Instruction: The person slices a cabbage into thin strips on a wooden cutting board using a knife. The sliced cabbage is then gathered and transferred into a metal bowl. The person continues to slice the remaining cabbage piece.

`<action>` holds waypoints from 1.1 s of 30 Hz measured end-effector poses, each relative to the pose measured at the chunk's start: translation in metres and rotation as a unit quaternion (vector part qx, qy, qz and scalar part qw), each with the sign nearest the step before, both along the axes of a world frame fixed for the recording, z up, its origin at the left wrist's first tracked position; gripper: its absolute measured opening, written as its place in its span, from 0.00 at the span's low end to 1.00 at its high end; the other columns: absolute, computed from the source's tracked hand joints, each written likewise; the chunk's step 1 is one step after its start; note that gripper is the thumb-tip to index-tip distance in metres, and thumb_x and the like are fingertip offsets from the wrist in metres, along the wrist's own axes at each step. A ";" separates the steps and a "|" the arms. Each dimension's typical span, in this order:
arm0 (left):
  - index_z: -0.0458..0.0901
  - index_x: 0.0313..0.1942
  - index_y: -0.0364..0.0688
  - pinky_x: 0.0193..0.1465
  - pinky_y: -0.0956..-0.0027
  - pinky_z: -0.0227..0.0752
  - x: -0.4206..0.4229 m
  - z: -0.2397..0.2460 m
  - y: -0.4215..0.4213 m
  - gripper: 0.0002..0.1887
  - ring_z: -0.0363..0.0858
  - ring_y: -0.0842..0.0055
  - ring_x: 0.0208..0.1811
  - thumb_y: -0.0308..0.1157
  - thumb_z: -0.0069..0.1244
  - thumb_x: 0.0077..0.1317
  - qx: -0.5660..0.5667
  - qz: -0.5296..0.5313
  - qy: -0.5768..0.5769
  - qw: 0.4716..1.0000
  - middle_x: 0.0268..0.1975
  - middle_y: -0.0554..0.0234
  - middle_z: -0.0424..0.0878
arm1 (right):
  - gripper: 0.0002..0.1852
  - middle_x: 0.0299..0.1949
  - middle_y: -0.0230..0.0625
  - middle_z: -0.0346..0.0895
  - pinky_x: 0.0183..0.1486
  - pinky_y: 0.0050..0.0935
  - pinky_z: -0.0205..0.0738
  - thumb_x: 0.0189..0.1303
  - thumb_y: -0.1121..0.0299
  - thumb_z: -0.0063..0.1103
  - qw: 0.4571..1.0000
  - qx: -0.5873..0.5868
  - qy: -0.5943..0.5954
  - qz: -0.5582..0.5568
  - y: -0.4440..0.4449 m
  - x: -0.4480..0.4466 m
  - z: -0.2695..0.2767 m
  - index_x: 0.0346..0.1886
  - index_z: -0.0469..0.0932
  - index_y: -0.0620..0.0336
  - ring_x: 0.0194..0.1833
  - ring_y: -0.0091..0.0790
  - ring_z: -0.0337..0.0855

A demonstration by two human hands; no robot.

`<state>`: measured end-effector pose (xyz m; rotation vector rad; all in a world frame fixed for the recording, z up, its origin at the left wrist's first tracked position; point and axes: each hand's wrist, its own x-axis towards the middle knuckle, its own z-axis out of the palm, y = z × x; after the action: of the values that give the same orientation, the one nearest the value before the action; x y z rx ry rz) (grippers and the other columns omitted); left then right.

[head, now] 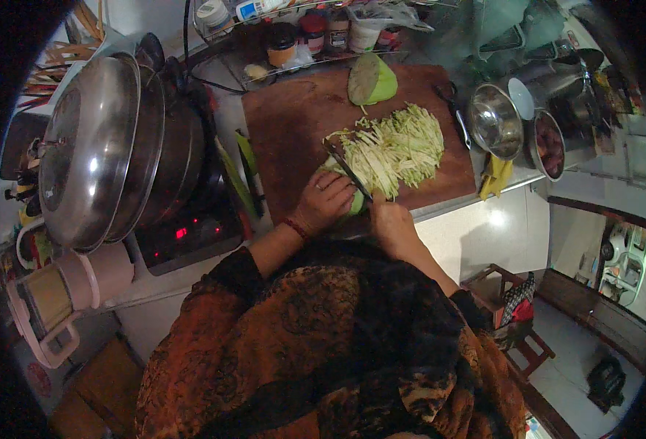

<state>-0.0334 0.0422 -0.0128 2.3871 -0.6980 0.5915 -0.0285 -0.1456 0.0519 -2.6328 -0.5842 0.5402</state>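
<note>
On the brown wooden cutting board (290, 120), my left hand (328, 197) presses down on a piece of green-skinned vegetable (358, 204), its fingers bent beside the blade. My right hand (393, 222) grips the handle of a kitchen knife (349, 171). The dark blade stands close to my left fingertips, between the piece and a heap of pale green shreds (405, 145). Beyond the heap sits a larger cut chunk of the green vegetable (376, 82), one face dull and brownish. My hands partly hide the held piece.
A large lidded pan (97, 153) stands left on an induction cooker (191, 236) with lit red digits. A peeler-like tool (461, 129) lies at the board's right edge. Farther right are a steel bowl (496, 120), a yellow cloth (497, 175) and a pot of dark pieces (549, 144). Jars (312, 35) line the back.
</note>
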 end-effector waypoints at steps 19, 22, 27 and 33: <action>0.81 0.39 0.42 0.55 0.60 0.70 -0.001 0.005 0.001 0.12 0.76 0.66 0.48 0.29 0.59 0.52 -0.013 0.000 0.007 1.000 0.43 0.62 0.80 | 0.16 0.19 0.52 0.77 0.25 0.45 0.75 0.57 0.71 0.52 0.998 -0.055 0.012 -0.012 -0.025 -0.026 0.050 0.47 0.65 0.65 0.23 0.51 0.81; 0.81 0.39 0.42 0.54 0.60 0.70 0.000 0.006 0.001 0.13 0.76 0.67 0.48 0.29 0.59 0.52 -0.021 -0.003 0.009 1.000 0.43 0.62 0.80 | 0.18 0.20 0.52 0.77 0.25 0.45 0.75 0.53 0.72 0.52 0.997 -0.074 0.031 -0.018 -0.025 -0.028 0.048 0.48 0.65 0.65 0.24 0.51 0.82; 0.81 0.39 0.43 0.54 0.60 0.70 0.001 0.004 0.001 0.13 0.76 0.67 0.48 0.29 0.59 0.51 -0.011 0.002 0.002 1.000 0.43 0.63 0.80 | 0.17 0.24 0.56 0.78 0.28 0.47 0.74 0.53 0.75 0.49 0.996 -0.072 0.048 -0.017 -0.019 -0.022 0.039 0.48 0.64 0.68 0.28 0.54 0.82; 0.81 0.39 0.43 0.54 0.60 0.70 0.000 0.003 0.000 0.13 0.76 0.67 0.48 0.29 0.59 0.51 -0.003 0.005 0.001 1.000 0.43 0.62 0.80 | 0.19 0.25 0.54 0.78 0.29 0.46 0.74 0.51 0.80 0.47 0.999 -0.029 -0.006 0.019 0.000 -0.006 0.005 0.50 0.65 0.71 0.29 0.54 0.81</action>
<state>-0.0332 0.0424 -0.0095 2.3857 -0.6825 0.5945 -0.0341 -0.1457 0.0568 -2.6856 -0.6311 0.5615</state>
